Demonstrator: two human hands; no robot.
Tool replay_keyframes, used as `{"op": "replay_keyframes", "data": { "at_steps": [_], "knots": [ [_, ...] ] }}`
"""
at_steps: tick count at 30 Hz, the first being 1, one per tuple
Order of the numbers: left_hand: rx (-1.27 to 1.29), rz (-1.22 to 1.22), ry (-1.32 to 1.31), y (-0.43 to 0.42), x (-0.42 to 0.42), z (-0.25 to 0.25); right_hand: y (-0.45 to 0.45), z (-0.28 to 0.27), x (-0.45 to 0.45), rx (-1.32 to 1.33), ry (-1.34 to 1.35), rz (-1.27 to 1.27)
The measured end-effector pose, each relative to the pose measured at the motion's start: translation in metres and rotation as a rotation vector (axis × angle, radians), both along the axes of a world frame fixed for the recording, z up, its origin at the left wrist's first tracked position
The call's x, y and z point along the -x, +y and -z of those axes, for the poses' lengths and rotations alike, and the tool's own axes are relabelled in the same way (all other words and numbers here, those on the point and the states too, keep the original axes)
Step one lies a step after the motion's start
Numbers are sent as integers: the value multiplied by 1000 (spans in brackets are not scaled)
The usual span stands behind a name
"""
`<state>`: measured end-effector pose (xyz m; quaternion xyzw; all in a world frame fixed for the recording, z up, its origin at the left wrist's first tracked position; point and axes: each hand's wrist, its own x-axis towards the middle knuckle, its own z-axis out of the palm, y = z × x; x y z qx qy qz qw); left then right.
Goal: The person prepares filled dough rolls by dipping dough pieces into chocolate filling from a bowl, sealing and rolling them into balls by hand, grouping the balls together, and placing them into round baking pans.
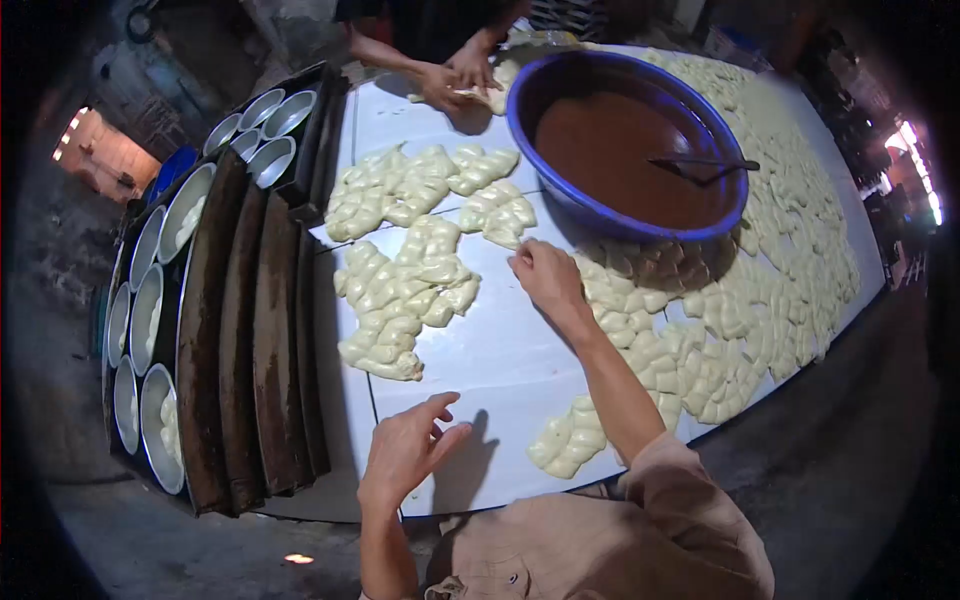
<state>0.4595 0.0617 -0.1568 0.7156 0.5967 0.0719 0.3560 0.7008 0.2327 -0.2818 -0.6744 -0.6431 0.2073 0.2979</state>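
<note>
My right hand (550,280) is closed, its fingertips at the lower tip of a small piece of pale dough (498,210). The fingers seem to pinch that edge, though their undersides are hidden. Over the near part of the white table (500,350), my left hand (410,450) is raised with nothing in it, thumb and fingers apart. Just beyond it lies a bumpy cluster of dough (410,290), with another cluster (405,185) farther back. Many joined dough lumps (700,350) spread across the right side.
A blue basin (735,215) of brown liquid stands at the back right, a dark-handled utensil (705,162) resting in it. On the left are dark trays (210,330) with metal tins (160,415), some holding dough. Across the table, another person's hands (455,80) handle dough.
</note>
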Motion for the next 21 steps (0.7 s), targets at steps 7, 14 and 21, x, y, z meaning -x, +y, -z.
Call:
{"op": "replay_keyframes", "data": {
  "at_steps": [7,14,21],
  "knots": [
    [100,20,-241,13,-30,51,-23,-72,-90,42,-6,51],
    [-238,68,-336,111,-127,88,-97,-76,-145,188,140,69],
    [-224,17,-88,172,-185,115,-127,-58,-135,224,218,-15]
  ]
}}
